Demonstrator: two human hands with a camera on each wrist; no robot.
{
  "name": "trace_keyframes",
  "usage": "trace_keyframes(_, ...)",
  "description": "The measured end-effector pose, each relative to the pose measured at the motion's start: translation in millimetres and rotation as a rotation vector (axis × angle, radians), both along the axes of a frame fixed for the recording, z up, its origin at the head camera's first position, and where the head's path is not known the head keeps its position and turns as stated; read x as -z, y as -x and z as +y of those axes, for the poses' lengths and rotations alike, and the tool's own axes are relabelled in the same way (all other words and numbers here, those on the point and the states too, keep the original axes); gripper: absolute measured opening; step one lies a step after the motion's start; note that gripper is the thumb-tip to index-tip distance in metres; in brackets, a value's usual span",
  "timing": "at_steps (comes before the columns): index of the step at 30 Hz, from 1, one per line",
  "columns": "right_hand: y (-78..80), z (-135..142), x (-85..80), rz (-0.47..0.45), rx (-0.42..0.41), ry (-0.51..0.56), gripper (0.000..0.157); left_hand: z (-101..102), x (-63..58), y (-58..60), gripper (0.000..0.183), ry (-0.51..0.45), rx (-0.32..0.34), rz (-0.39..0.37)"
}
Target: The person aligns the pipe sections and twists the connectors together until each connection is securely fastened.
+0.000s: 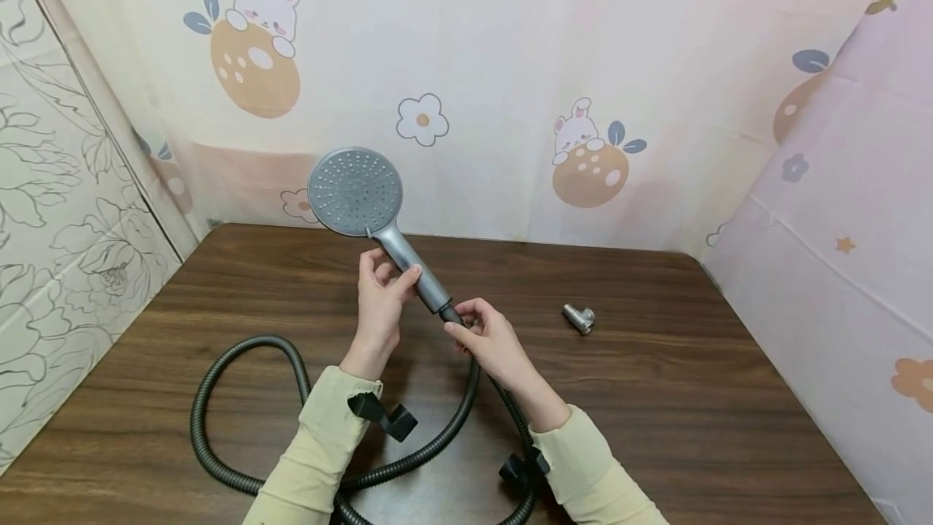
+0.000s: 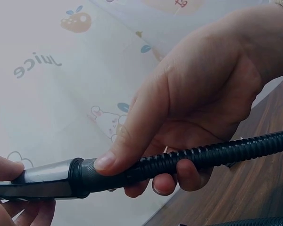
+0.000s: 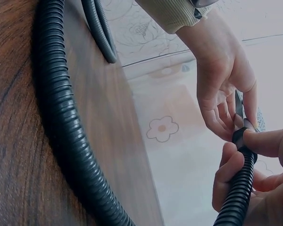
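A grey handheld shower head (image 1: 355, 191) is held up over the table, its round nozzle face toward the head camera. My left hand (image 1: 381, 298) grips its handle (image 1: 423, 274) between thumb and fingers. At the handle's lower end, my right hand (image 1: 490, 339) pinches the black connector (image 2: 99, 175) of the ribbed shower hose (image 2: 212, 153). The connector sits right against the handle's end in the left wrist view. In the right wrist view, the thumb of the right hand (image 3: 273, 146) lies on the connector, with fingers curled round the hose below.
From the connector the black hose (image 1: 200, 403) runs down and loops across the wooden table (image 1: 656, 395). A small chrome T-shaped fitting (image 1: 579, 318) lies to the right of the hands. Printed curtains (image 1: 496, 39) stand behind and at the sides.
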State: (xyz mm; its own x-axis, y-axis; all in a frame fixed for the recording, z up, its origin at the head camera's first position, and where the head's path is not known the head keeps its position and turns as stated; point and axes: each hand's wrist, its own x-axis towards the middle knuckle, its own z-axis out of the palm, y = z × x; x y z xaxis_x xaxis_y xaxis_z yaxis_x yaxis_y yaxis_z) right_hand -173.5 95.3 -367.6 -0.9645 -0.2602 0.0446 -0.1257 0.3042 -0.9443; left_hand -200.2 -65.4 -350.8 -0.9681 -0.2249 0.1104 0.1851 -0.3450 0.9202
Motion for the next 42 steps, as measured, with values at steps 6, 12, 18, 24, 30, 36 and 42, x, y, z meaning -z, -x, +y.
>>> trace_keyframes(6, -1.0, -1.2, -2.0, -0.009, 0.001, 0.003, 0.031, -0.3, 0.7, 0.7, 0.042, 0.002, 0.003, 0.005)
trace_keyframes(12, -0.8, -2.0, -1.8, -0.01, 0.0, 0.001, 0.029, -0.4, 1.7, 0.9, 0.042, -0.001, 0.001, 0.004)
trace_keyframes(18, -0.5, -2.2, -2.4, -0.018, -0.008, 0.012, 0.027, -0.2, 1.4, 0.7, 0.042, -0.004, -0.005, 0.006)
trace_keyframes(24, -0.3, -2.2, -2.0, -0.017, -0.027, 0.021, 0.025, -0.1, 1.0, 1.1, 0.041, -0.002, -0.005, 0.006)
trace_keyframes(30, -0.2, -1.3, 0.0, -0.032, -0.04, 0.045, 0.025, 0.2, 1.6, 1.3, 0.041, -0.005, -0.002, 0.0)
trace_keyframes(36, -1.5, -1.4, -1.1, -0.044, -0.034, 0.06, 0.024, 0.6, 1.1, 0.7, 0.041, -0.003, -0.006, -0.001)
trace_keyframes(42, -2.0, -1.1, -3.2, -0.03, -0.018, 0.041, 0.026, 0.6, 1.2, 1.3, 0.041, 0.003, -0.015, 0.003)
